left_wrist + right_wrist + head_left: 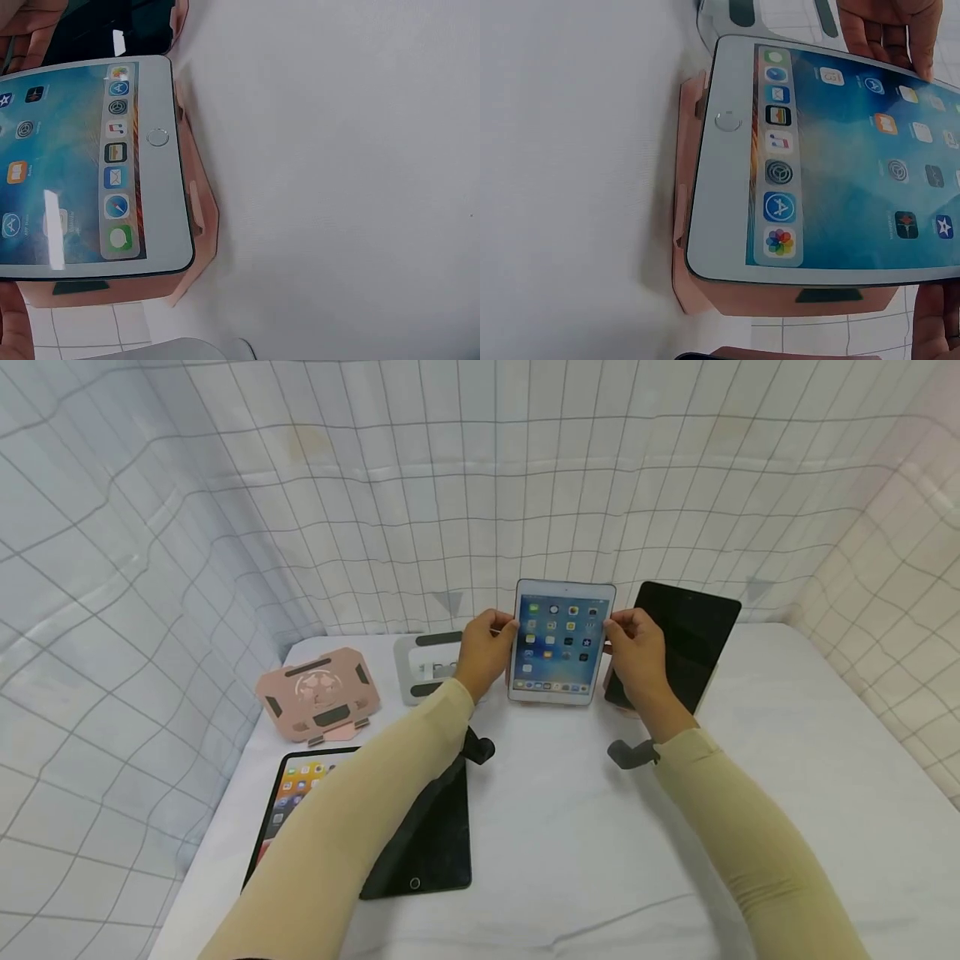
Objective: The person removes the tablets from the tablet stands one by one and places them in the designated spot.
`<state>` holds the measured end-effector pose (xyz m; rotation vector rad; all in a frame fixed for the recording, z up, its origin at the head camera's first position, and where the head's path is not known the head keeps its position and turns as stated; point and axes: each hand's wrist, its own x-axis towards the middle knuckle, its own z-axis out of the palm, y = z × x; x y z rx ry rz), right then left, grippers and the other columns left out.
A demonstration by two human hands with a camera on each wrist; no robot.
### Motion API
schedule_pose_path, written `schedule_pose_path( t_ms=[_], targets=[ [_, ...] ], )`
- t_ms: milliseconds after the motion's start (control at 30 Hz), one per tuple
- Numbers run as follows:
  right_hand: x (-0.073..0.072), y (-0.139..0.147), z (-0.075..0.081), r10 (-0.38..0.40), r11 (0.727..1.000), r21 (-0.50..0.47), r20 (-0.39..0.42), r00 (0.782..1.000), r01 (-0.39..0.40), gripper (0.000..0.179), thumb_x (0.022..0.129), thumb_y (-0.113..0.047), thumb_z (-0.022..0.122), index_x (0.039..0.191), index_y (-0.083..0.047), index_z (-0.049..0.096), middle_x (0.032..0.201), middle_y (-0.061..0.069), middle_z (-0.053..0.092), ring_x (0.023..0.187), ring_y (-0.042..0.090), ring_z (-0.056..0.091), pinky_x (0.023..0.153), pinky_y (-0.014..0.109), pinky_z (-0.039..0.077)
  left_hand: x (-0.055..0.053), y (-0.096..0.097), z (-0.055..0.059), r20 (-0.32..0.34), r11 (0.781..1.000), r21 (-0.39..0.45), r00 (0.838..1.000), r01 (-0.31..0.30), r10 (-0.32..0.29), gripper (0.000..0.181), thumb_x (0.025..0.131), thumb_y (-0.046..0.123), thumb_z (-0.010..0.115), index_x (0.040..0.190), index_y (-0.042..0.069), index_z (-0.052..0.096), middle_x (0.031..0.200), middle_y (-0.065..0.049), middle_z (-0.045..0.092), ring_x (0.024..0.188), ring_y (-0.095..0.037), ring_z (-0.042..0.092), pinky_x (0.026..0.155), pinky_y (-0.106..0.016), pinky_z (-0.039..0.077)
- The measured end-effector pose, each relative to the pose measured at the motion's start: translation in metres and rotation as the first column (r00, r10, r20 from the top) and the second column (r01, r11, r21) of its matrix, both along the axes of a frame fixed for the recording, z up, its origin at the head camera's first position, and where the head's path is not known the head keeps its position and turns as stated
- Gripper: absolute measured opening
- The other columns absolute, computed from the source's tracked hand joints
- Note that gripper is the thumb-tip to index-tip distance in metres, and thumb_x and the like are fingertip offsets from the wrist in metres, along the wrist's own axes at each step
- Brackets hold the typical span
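Observation:
A white tablet (561,643) with a lit home screen leans upright at the back of the table, its home button at the lower edge. My left hand (487,652) pinches its left side between thumb and fingers. On the opposite side, my right hand (637,656) pinches the other edge. Behind the tablet is a pink stand (742,296), whose lower lip (196,202) shows along the tablet's bottom edge in the wrist views. The screen hides most of that stand.
A dark tablet (686,631) leans on another pink stand at right. Left of my hands lie a grey stand (420,658) and a folded pink stand (318,693). A larger tablet (442,852) lies flat beneath my left forearm. Checked cloth (555,485) hangs behind the white table (555,827).

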<state>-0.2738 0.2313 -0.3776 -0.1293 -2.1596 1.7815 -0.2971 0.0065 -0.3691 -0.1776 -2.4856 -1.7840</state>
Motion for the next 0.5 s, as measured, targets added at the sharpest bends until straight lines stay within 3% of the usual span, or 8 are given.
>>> schedule_pose_path(
  t_ms=[200, 500],
  targets=[
    [0.008, -0.001, 0.004, 0.005, 1.000, 0.025, -0.012, 1.000, -0.004, 0.020, 0.103, -0.020, 0.055, 0.115, -0.005, 0.056, 0.105, 0.008, 0.057, 0.092, 0.020, 0.059, 0.092, 0.044, 0.053, 0.006, -0.005, 0.004, -0.011, 0.999, 0.032, 1.000, 0.013, -0.012, 0.021, 0.101, 0.026, 0.060, 0.112, 0.007, 0.064, 0.100, -0.004, 0.063, 0.091, -0.017, 0.059, 0.078, -0.028, 0.054],
    [0.023, -0.005, 0.009, 0.010, 0.999, 0.046, 0.033, 0.999, -0.012, 0.020, 0.102, -0.024, 0.056, 0.114, -0.007, 0.058, 0.106, 0.008, 0.058, 0.092, 0.020, 0.061, 0.087, 0.032, 0.055, 0.019, -0.013, 0.002, 0.036, 0.997, 0.067, 0.999, 0.027, -0.030, 0.020, 0.100, 0.023, 0.062, 0.109, 0.005, 0.064, 0.100, -0.008, 0.063, 0.088, -0.019, 0.064, 0.078, -0.026, 0.056]
  ],
)
